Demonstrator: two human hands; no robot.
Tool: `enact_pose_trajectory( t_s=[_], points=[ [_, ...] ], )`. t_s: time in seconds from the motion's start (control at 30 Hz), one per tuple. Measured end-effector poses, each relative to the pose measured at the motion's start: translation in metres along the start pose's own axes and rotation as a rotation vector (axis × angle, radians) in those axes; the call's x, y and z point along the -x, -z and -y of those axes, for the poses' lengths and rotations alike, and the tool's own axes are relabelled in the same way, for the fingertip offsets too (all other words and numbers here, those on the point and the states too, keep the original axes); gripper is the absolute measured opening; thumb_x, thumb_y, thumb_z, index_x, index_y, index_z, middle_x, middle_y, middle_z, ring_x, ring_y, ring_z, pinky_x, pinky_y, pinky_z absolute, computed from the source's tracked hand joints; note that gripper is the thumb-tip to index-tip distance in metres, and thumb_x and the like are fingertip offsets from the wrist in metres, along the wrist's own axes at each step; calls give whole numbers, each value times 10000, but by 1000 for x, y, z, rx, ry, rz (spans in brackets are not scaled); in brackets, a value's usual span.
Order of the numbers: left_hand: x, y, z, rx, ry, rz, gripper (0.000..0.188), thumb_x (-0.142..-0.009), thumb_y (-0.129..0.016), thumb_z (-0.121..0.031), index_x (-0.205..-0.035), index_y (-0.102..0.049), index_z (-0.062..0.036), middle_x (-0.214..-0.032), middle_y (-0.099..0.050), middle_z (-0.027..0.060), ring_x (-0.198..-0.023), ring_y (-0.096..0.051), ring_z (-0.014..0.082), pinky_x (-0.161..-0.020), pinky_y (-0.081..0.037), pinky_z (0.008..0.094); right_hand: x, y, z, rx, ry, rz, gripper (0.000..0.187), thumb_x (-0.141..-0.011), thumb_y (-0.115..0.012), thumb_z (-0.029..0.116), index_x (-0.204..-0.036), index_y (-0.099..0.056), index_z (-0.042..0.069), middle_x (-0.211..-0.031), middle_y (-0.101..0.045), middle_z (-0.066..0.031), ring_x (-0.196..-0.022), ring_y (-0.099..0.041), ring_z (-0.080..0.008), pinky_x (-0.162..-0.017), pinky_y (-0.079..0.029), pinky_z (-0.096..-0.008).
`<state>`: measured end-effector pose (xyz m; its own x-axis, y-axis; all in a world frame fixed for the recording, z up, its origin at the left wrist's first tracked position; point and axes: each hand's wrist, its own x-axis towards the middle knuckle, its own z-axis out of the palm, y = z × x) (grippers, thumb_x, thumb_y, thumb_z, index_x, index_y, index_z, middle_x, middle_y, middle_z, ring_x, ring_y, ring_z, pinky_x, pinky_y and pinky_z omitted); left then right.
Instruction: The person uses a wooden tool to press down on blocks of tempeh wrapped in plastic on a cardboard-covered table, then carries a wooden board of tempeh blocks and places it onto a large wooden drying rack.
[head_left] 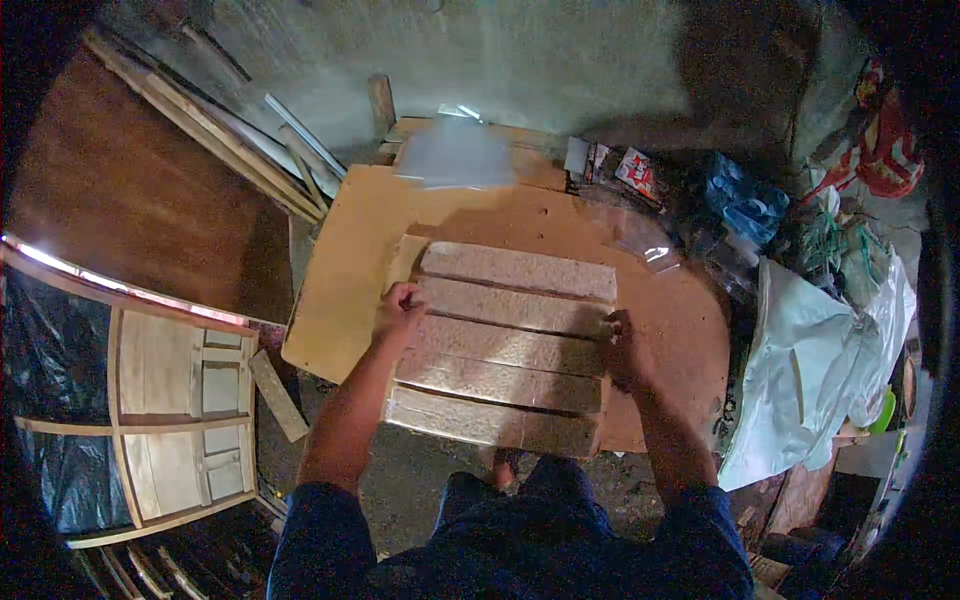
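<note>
Bars: five long, pale brown ones lay side by side in front of you, running left to right, with their right ends slightly nearer your body; narrow dark gaps showed between them; light fell across the near ones
Left hand: you had it at the left end of the second bar from the far side, fingers bent; whether that grip was clenched on the bar or only rested there, I could not tell
Right hand: you had it at the right ends of the second and third bars, fingers curled and in shadow; whether its grip grasped anything, I could not tell
Board: it lay under the bars, one corner showing past the farthest bar
Surface: orange-brown, it carried the board; clear plastic sheets lay at its far edge
Your right: a blue bag and a crumpled white sheet
Your left: a wooden frame; a short plank beside it
</note>
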<state>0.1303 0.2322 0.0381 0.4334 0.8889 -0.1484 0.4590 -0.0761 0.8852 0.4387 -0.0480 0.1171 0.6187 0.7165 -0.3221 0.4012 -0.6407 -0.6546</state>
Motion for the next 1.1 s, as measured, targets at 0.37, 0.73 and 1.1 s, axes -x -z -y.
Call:
enact_pose_trajectory(
  t_s=[0.37,0.73,1.1],
  points=[
    [-8,-18,-14,-37,-135,-46,477,-799,-661,-135,-1235,-505,-20,-1119,-597,123,-1065,-564,226,-933,-450,363,-64,-31,-98,-48,177,-338,394,-883,-649,166,-1191,-454,15,-996,-644,-167,-841,-607,-225,-721,-499,-358],
    [-43,-28,-17,74,-34,137,691,-819,-703,-190,-1419,-371,-105,-1183,-528,146,-1060,-525,280,-895,-447,405,-83,-35,-67,-851,80,53,312,-908,-619,204,-1180,-567,61,-1076,-622,-96,-893,-604,-213,-737,-527,-359],
    [13,-10,-19,-279,-288,67,751,-715,-793,-170,-1373,-446,-74,-1342,-495,179,-1271,-448,305,-1070,-355,401,-41,-14,-37,265,588,-20,443,-836,-679,248,-1226,-570,68,-1223,-569,-165,-1057,-600,-351,-866,-513,-403]
  ],
)
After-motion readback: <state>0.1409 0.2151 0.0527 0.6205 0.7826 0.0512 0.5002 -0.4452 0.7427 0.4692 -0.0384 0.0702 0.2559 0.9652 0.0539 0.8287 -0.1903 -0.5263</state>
